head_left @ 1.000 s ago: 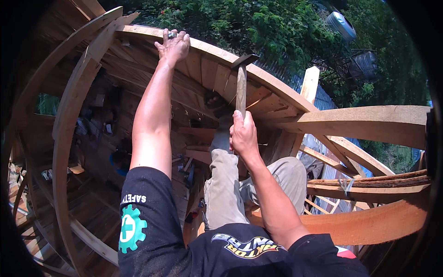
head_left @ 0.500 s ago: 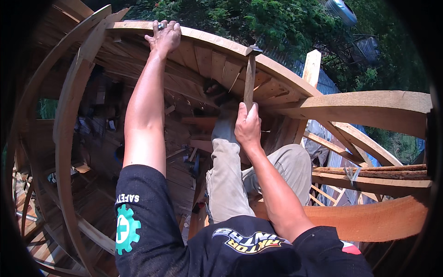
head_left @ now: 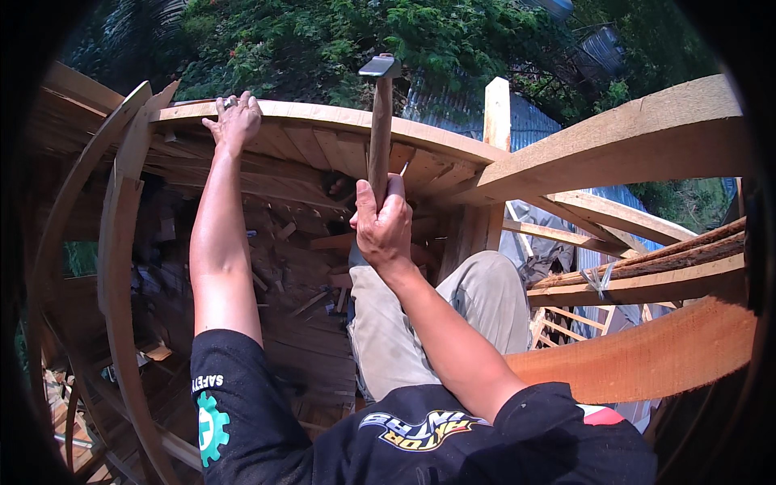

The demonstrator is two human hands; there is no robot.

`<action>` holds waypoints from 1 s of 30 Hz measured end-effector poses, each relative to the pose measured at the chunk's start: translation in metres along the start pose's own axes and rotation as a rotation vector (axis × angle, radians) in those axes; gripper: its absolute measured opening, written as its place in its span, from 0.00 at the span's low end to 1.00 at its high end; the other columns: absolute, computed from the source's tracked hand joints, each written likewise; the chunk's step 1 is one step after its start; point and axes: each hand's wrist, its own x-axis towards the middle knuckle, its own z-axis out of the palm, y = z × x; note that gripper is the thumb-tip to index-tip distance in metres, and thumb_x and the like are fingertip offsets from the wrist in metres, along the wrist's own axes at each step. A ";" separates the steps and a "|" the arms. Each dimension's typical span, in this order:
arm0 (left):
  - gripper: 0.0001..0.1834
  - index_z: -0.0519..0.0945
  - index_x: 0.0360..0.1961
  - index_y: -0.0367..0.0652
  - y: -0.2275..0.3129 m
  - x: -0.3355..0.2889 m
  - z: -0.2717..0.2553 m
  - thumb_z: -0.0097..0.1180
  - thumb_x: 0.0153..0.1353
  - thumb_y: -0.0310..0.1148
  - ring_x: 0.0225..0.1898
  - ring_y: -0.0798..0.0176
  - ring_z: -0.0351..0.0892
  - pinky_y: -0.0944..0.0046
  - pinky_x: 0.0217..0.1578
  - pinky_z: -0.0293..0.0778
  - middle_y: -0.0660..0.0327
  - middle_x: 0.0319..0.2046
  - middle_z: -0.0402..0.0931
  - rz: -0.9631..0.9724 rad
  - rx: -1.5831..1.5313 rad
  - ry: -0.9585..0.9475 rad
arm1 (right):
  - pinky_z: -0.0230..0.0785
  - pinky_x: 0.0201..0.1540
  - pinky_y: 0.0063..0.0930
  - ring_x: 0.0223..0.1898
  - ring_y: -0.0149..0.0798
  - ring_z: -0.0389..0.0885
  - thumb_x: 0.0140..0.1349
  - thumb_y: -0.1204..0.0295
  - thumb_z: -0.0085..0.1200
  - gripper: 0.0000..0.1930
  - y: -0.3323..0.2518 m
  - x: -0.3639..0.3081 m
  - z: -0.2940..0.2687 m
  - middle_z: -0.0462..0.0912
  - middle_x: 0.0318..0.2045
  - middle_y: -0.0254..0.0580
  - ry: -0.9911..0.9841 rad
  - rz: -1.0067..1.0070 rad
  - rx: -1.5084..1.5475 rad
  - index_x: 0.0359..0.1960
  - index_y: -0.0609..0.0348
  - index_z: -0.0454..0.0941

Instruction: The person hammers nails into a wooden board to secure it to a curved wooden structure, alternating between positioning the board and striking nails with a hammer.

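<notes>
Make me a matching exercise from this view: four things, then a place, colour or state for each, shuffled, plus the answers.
Things:
1. left hand
2. hammer
3. trousers
4. foliage

Descriptions:
A. greyish beige
B. on the curved beam
C. green
D. gripped upright in the right hand

Pairs: 1-B, 2-D, 3-A, 4-C

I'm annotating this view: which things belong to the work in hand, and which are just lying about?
In use:
hammer, held in the right hand
curved plank, under the left hand

Seemingly just lying about:
wood offcuts, scattered below
ribbed metal cylinder, beyond the plank
</notes>
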 end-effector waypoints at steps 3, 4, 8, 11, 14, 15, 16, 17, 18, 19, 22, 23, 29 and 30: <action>0.37 0.57 0.73 0.59 0.022 0.004 -0.003 0.31 0.68 0.64 0.75 0.39 0.34 0.18 0.64 0.39 0.53 0.74 0.48 -0.063 -0.142 -0.055 | 0.67 0.16 0.29 0.13 0.32 0.72 0.72 0.56 0.47 0.18 0.034 0.002 0.006 0.71 0.16 0.37 0.080 0.004 0.012 0.36 0.62 0.66; 0.39 0.57 0.73 0.59 0.015 0.005 0.008 0.31 0.67 0.67 0.75 0.39 0.32 0.18 0.63 0.39 0.51 0.74 0.47 -0.071 -0.149 -0.040 | 0.67 0.14 0.30 0.12 0.33 0.72 0.72 0.55 0.47 0.19 0.035 0.001 0.008 0.71 0.16 0.39 0.008 0.181 0.113 0.36 0.62 0.65; 0.39 0.60 0.71 0.57 0.019 0.001 0.010 0.29 0.67 0.68 0.75 0.38 0.31 0.16 0.62 0.39 0.50 0.74 0.47 -0.046 -0.174 -0.062 | 0.64 0.09 0.26 0.10 0.27 0.70 0.72 0.50 0.43 0.23 -0.024 0.015 -0.017 0.68 0.15 0.33 -0.110 0.384 0.401 0.36 0.62 0.63; 0.36 0.64 0.68 0.55 0.017 -0.010 -0.007 0.29 0.69 0.65 0.75 0.35 0.32 0.15 0.61 0.40 0.48 0.73 0.49 -0.030 -0.144 -0.049 | 0.57 0.10 0.19 0.10 0.22 0.64 0.70 0.47 0.46 0.24 -0.119 0.034 -0.043 0.67 0.16 0.30 -0.133 0.074 0.555 0.38 0.59 0.64; 0.36 0.64 0.68 0.54 0.017 -0.011 -0.009 0.29 0.70 0.64 0.74 0.34 0.32 0.14 0.60 0.42 0.47 0.72 0.51 -0.019 -0.155 -0.028 | 0.64 0.16 0.24 0.13 0.28 0.66 0.71 0.40 0.37 0.30 -0.171 0.056 -0.059 0.67 0.21 0.35 -0.134 -0.443 0.330 0.43 0.60 0.67; 0.36 0.65 0.68 0.54 0.014 -0.010 -0.008 0.29 0.70 0.64 0.74 0.34 0.32 0.15 0.60 0.41 0.47 0.72 0.51 -0.022 -0.150 -0.014 | 0.65 0.17 0.25 0.14 0.29 0.66 0.70 0.39 0.35 0.31 -0.177 0.067 -0.060 0.67 0.21 0.36 -0.144 -0.566 0.272 0.43 0.60 0.67; 0.35 0.66 0.67 0.54 0.009 -0.008 -0.007 0.29 0.69 0.64 0.74 0.35 0.32 0.15 0.61 0.40 0.47 0.72 0.52 -0.026 -0.143 0.001 | 0.65 0.17 0.25 0.14 0.29 0.66 0.71 0.40 0.37 0.29 -0.176 0.061 -0.050 0.68 0.21 0.36 -0.126 -0.561 0.322 0.42 0.59 0.67; 0.35 0.66 0.66 0.54 0.002 -0.009 -0.004 0.29 0.69 0.64 0.74 0.35 0.33 0.14 0.60 0.41 0.48 0.71 0.53 -0.036 -0.127 0.022 | 0.65 0.17 0.24 0.13 0.29 0.66 0.71 0.41 0.39 0.28 -0.176 0.054 -0.039 0.68 0.21 0.35 -0.113 -0.556 0.372 0.42 0.59 0.67; 0.35 0.67 0.66 0.54 0.005 -0.013 -0.004 0.29 0.69 0.64 0.74 0.35 0.34 0.14 0.60 0.42 0.48 0.71 0.53 -0.017 -0.121 0.028 | 0.63 0.15 0.23 0.13 0.27 0.66 0.71 0.45 0.43 0.25 -0.138 0.042 -0.019 0.67 0.19 0.33 -0.104 -0.366 0.414 0.40 0.59 0.66; 0.36 0.67 0.66 0.53 0.021 -0.012 -0.006 0.29 0.69 0.64 0.74 0.35 0.34 0.14 0.60 0.43 0.48 0.71 0.54 -0.003 -0.145 0.025 | 0.61 0.12 0.23 0.11 0.27 0.65 0.71 0.48 0.45 0.24 -0.052 0.035 0.001 0.65 0.16 0.32 -0.107 -0.257 0.300 0.38 0.61 0.65; 0.36 0.68 0.65 0.52 0.018 -0.012 -0.001 0.29 0.69 0.64 0.74 0.35 0.35 0.14 0.59 0.44 0.48 0.71 0.54 0.001 -0.166 0.043 | 0.65 0.11 0.32 0.12 0.32 0.72 0.73 0.48 0.41 0.26 0.010 -0.009 0.004 0.70 0.15 0.39 -0.421 0.530 0.190 0.38 0.65 0.64; 0.36 0.68 0.65 0.52 0.011 -0.005 -0.005 0.29 0.69 0.64 0.74 0.36 0.34 0.14 0.59 0.44 0.49 0.71 0.54 -0.012 -0.143 0.049 | 0.65 0.10 0.30 0.11 0.31 0.71 0.73 0.48 0.41 0.25 -0.007 0.002 0.012 0.68 0.15 0.37 -0.431 0.525 0.223 0.37 0.64 0.63; 0.35 0.69 0.65 0.51 0.009 -0.018 0.001 0.31 0.69 0.63 0.74 0.37 0.36 0.14 0.59 0.45 0.48 0.70 0.55 -0.031 -0.142 0.032 | 0.59 0.10 0.23 0.09 0.27 0.65 0.70 0.44 0.42 0.26 -0.149 0.044 -0.021 0.65 0.18 0.32 -0.404 -0.038 0.390 0.41 0.58 0.63; 0.35 0.69 0.65 0.51 0.003 -0.015 -0.004 0.31 0.69 0.63 0.74 0.37 0.36 0.14 0.59 0.45 0.48 0.70 0.56 -0.028 -0.137 0.039 | 0.67 0.19 0.28 0.15 0.32 0.72 0.71 0.46 0.45 0.24 -0.180 0.050 -0.028 0.69 0.20 0.35 -0.415 -0.197 0.414 0.41 0.57 0.65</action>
